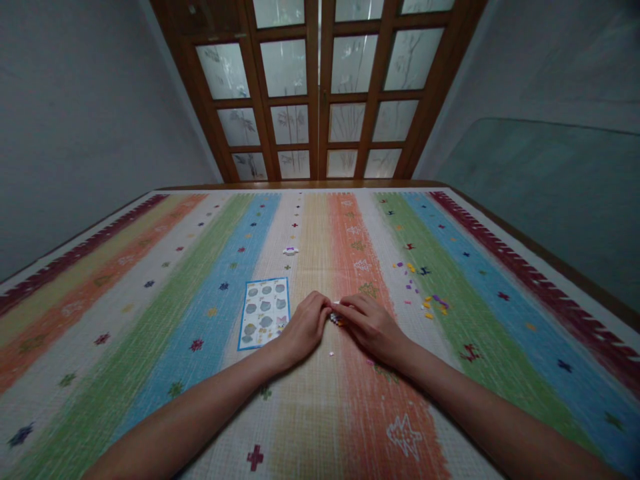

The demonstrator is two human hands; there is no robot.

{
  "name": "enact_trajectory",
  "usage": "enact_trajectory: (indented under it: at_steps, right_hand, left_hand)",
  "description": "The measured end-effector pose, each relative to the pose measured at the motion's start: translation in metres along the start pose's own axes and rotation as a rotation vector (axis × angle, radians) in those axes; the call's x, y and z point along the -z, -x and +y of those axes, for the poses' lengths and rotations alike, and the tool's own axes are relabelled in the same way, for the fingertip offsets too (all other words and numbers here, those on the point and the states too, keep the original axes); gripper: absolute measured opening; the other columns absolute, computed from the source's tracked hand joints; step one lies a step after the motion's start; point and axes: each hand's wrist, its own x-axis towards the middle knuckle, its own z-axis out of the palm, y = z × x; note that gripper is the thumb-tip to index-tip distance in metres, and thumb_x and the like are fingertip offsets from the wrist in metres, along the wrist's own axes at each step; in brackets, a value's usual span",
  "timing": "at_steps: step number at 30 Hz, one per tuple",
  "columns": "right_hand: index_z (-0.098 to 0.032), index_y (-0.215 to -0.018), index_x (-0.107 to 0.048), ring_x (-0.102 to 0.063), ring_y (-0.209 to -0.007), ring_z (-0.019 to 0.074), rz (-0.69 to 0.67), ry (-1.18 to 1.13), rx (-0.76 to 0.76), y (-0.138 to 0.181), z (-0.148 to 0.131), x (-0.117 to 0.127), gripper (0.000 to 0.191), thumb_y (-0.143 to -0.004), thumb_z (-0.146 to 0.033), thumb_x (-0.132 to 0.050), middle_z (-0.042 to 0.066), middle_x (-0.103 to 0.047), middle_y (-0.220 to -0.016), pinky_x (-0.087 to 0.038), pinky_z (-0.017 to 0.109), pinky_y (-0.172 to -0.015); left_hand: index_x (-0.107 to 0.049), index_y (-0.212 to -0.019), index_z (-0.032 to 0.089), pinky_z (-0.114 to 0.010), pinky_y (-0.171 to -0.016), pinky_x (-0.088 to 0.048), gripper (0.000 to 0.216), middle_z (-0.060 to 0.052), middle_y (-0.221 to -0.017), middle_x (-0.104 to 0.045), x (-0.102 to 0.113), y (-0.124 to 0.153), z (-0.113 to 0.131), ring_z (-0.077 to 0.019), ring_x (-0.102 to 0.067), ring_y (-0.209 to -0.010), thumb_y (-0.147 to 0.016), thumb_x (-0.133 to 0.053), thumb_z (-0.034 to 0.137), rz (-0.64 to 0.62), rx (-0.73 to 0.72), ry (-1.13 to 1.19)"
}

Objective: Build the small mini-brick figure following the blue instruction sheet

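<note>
My left hand (306, 328) and my right hand (374, 327) meet over the middle of the table, fingertips closed together. Between them is a small toy-brick build (336, 319) with white, dark and yellow-orange parts, mostly covered by the fingers. A printed instruction sheet (265, 337) with a blue border and grey step pictures lies just left of my left hand. On the cloth below my fingers sits one tiny pale pink piece (331, 354). Another pink piece (370, 362) shows beside my right wrist.
Loose yellow and purple toy bricks (436, 305) lie scattered to the right, with more small bricks (411, 268) behind them. A white and purple brick piece (291, 251) lies beyond the sheet. The striped tablecloth (310, 427) covers the table. Wooden glazed doors (320, 93) stand behind.
</note>
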Motion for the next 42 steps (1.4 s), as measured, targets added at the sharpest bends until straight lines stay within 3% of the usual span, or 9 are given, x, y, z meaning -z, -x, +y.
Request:
enact_trajectory:
  at_steps: [6, 14, 22, 27, 32, 42]
  right_hand:
    - [-0.016, -0.117, -0.057, -0.055, -0.08, 0.0206, -0.01, 0.027, 0.025, -0.002, -0.001, 0.0, 0.03, -0.09, -0.012, -0.045, 0.012, -0.065, -0.09, -0.051, 0.033, -0.067]
    - [-0.016, -0.109, -0.061, -0.059, -0.082, 0.0206, -0.006, -0.035, -0.066, 0.002, 0.001, -0.002, 0.025, -0.089, -0.013, -0.048, 0.012, -0.065, -0.091, -0.053, 0.034, -0.069]
    - [-0.018, -0.114, -0.058, -0.061, -0.09, 0.0204, 0.083, -0.042, -0.157, -0.005, 0.008, 0.016, 0.027, -0.089, -0.013, -0.048, 0.011, -0.067, -0.097, -0.053, 0.037, -0.077]
    - [-0.018, -0.11, -0.061, -0.062, -0.091, 0.0201, 0.059, -0.055, -0.253, 0.0, 0.014, 0.036, 0.027, -0.087, -0.013, -0.046, 0.01, -0.067, -0.099, -0.053, 0.038, -0.08]
    - [-0.02, -0.105, -0.063, -0.064, -0.09, 0.0194, -0.017, -0.082, -0.31, 0.013, 0.002, 0.048, 0.024, -0.088, -0.015, -0.047, 0.009, -0.069, -0.098, -0.054, 0.037, -0.079]
    - [-0.018, -0.095, -0.064, -0.063, -0.088, 0.018, -0.155, -0.187, -0.36, 0.021, -0.018, 0.036, 0.019, -0.091, -0.015, -0.046, 0.009, -0.068, -0.092, -0.054, 0.034, -0.077]
  left_hand:
    - [-0.049, -0.082, 0.017, -0.031, -0.072, -0.047, 0.014, -0.003, -0.08, -0.055, 0.0, 0.001, 0.0, -0.0165, -0.054, -0.076, -0.089, -0.039, 0.011, 0.003, -0.027, -0.019]
    - [-0.053, -0.081, 0.016, -0.03, -0.071, -0.047, 0.011, -0.003, -0.079, -0.058, 0.003, -0.002, 0.0, -0.0159, -0.056, -0.075, -0.088, -0.045, 0.012, -0.001, -0.019, -0.035]
    - [-0.06, -0.085, 0.015, -0.031, -0.071, -0.047, 0.009, -0.006, -0.081, -0.062, 0.016, -0.007, 0.004, -0.017, -0.057, -0.075, -0.086, -0.051, 0.016, -0.031, 0.011, -0.062]
    - [-0.062, -0.083, 0.015, -0.028, -0.065, -0.046, 0.011, -0.005, -0.077, -0.065, 0.016, -0.008, 0.003, -0.0156, -0.057, -0.069, -0.084, -0.052, 0.012, -0.056, 0.021, -0.063]
    - [-0.062, -0.084, 0.015, -0.025, -0.061, -0.045, 0.013, -0.003, -0.074, -0.065, 0.015, -0.008, 0.002, -0.0136, -0.056, -0.064, -0.081, -0.052, 0.008, -0.032, -0.023, -0.048]
    - [-0.062, -0.083, 0.015, -0.028, -0.067, -0.049, 0.019, -0.007, -0.081, -0.066, 0.012, -0.001, -0.006, -0.0159, -0.06, -0.074, -0.09, -0.045, 0.016, -0.04, -0.204, -0.081]
